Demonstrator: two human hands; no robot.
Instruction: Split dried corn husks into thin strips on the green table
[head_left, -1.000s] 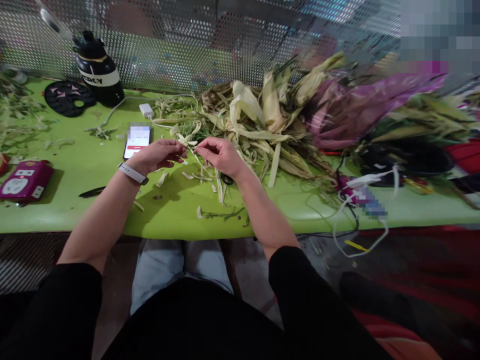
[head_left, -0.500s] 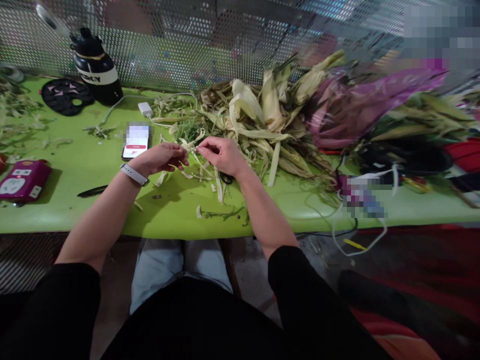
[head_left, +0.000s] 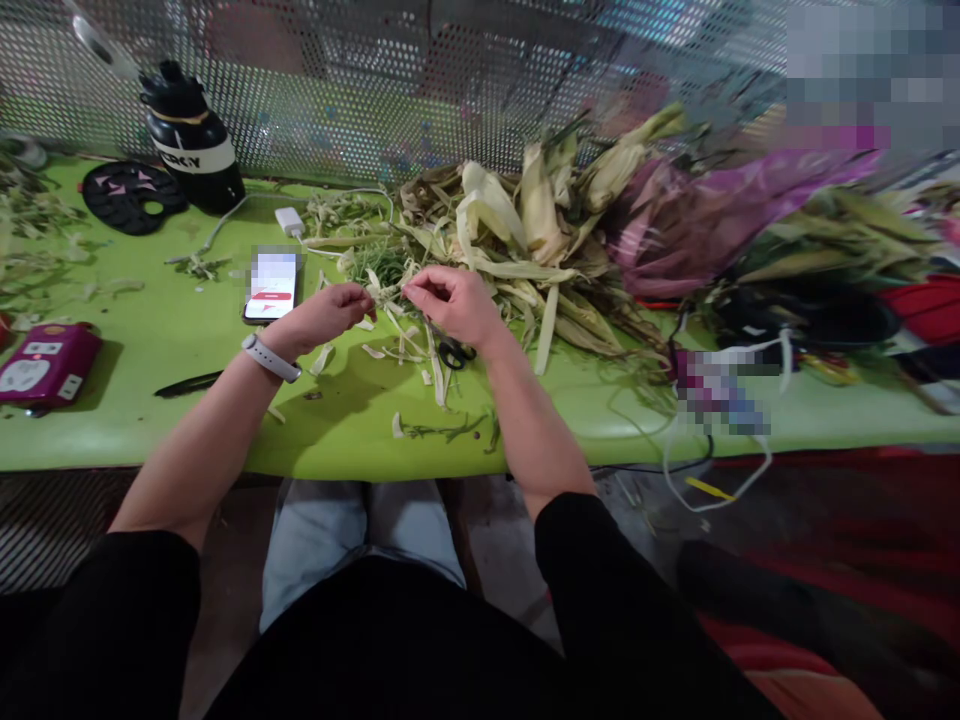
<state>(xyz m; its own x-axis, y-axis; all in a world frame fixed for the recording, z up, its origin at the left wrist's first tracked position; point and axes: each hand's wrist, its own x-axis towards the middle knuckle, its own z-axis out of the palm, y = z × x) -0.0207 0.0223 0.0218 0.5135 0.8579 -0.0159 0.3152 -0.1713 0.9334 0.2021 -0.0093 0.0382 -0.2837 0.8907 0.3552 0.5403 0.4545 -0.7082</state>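
Observation:
My left hand [head_left: 337,312], with a white watch band [head_left: 271,358] at its wrist, has its fingers curled and pinched over the table. Opposite it, my right hand [head_left: 456,306] pinches thumb and forefinger together. Whatever either hand holds is too small to make out. Just behind the hands lies a bundle of thin green sprigs [head_left: 379,262]. Pale husk strips [head_left: 405,345] are scattered beneath them. Black scissor-like handles [head_left: 454,352] show partly under my right hand. Close to my left wrist lies a lit phone [head_left: 273,285].
A heap of dry corn husks [head_left: 544,215] and a pink plastic bag [head_left: 675,230] fill the back right. At left stand a black bottle [head_left: 193,150] and a purple power socket [head_left: 51,362]. A perforated metal screen [head_left: 337,90] borders the green table [head_left: 337,440]. White cables [head_left: 679,475] hang over the front edge.
My hands have drawn slightly further apart, the right one shifting a little to the right. More of the black handles shows below it. Both hands keep their pinched shape.

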